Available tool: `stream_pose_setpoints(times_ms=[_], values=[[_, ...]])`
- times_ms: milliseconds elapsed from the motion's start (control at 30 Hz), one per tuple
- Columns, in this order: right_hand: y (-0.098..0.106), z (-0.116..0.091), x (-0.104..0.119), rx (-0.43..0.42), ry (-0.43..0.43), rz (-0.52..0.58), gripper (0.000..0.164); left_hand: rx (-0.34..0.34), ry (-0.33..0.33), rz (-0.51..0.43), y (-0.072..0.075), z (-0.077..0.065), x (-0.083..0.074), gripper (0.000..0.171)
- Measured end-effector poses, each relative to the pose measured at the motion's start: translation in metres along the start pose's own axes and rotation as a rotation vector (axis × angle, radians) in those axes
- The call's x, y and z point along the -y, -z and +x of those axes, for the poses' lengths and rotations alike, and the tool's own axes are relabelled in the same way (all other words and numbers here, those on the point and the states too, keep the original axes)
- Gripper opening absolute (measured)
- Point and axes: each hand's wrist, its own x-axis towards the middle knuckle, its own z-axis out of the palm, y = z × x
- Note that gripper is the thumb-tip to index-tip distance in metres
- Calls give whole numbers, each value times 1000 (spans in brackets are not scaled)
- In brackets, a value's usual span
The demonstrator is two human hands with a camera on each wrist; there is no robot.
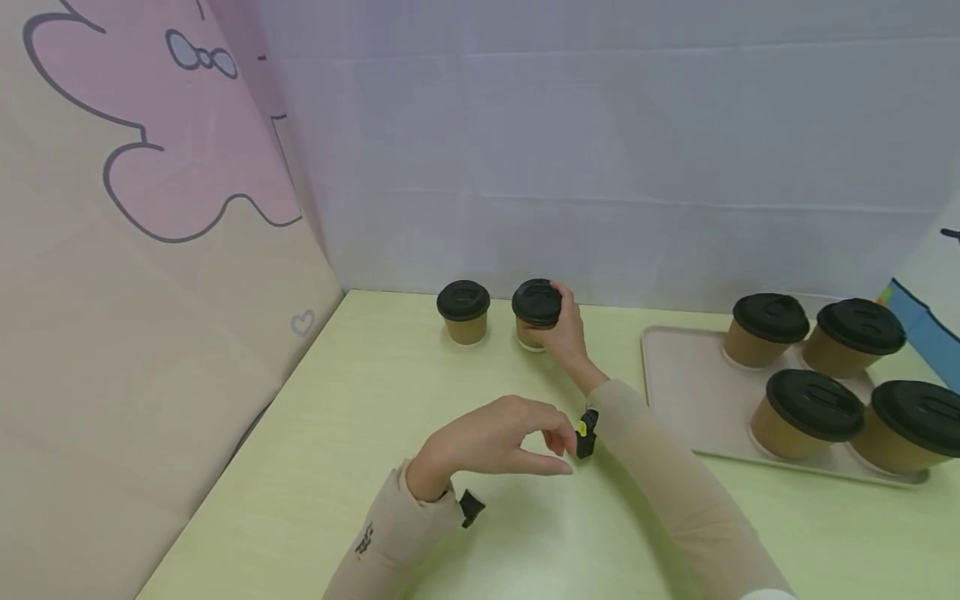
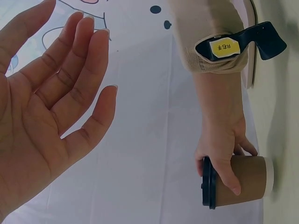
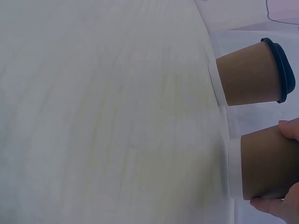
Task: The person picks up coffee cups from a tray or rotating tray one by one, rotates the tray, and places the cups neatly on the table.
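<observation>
A brown paper coffee cup with a black lid stands upright near the back of the table, and my right hand grips it around the side. In the right wrist view the fingers and thumb wrap this cup. A second lidded coffee cup stands just to its left, apart from it. My left hand hovers over the table nearer the front, holding nothing, its fingers loosely bent. The left wrist view shows that palm bare, with the right hand on its cup beyond.
On the right lies a beige tray bearing several lidded coffee cups of the same kind. A pale cloth wall rises behind the light green table. Another cloth panel with a pink drawing borders the left side.
</observation>
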Motion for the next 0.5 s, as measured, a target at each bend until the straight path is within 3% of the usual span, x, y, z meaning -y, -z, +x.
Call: stream_pose_setpoints(times_ms=[500], values=[[-3,1,-6,10,18,5,90,25,34,-15,1,1,-2,12]])
